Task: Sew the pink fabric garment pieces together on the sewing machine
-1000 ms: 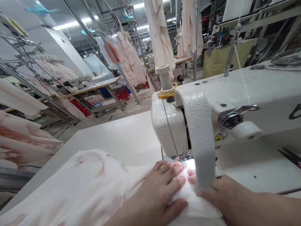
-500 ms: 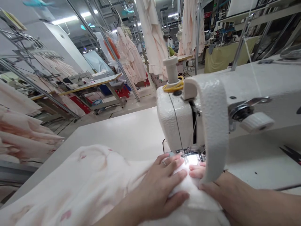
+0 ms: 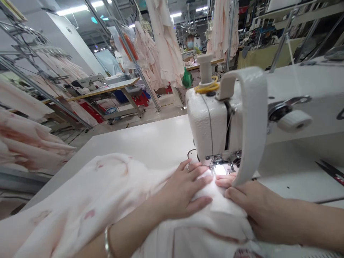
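Pale pink printed fabric (image 3: 107, 193) lies bunched on the white tabletop (image 3: 142, 139). The left hand (image 3: 182, 190) rests open on it, fingers spread, grasping nothing, just before the presser foot (image 3: 221, 159) of the sewing machine (image 3: 206, 125). The right hand (image 3: 247, 195), also open, presses the cloth flat. Scissors (image 3: 331, 172) lie further right.

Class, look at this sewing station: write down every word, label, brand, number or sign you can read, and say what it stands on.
No text can be read.
The sewing machine has a dark curved mark on its arm, cut off by the picture's edge: too partial to read.
A red sign far off in the background is too small to read.
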Action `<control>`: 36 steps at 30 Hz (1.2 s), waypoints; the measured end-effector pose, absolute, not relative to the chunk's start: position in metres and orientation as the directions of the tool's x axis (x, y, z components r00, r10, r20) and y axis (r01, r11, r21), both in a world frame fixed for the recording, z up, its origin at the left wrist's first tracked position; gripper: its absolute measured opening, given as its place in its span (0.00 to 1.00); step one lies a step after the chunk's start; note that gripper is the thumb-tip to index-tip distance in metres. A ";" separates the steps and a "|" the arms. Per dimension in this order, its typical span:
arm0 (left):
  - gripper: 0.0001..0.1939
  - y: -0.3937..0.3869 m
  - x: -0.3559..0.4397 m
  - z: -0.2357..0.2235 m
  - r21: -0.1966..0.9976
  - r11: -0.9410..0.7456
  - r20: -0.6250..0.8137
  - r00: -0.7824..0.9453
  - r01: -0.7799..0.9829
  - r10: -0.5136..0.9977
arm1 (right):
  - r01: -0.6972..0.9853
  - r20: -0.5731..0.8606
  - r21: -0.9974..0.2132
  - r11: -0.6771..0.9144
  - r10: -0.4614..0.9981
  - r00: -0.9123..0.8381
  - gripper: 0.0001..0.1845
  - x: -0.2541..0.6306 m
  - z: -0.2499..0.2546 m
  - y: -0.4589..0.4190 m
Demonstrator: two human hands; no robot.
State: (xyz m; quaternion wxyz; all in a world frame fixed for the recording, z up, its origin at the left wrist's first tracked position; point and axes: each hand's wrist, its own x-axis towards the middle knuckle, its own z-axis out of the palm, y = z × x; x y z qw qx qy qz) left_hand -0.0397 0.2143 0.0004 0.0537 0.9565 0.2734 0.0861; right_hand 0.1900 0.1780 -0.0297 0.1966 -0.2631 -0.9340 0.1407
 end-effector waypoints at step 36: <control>0.11 0.153 -0.006 -0.016 0.140 -0.613 0.602 0.425 0.777 0.676 | 0.175 0.335 -0.200 0.964 0.235 -0.912 0.17 0.193 -0.013 0.113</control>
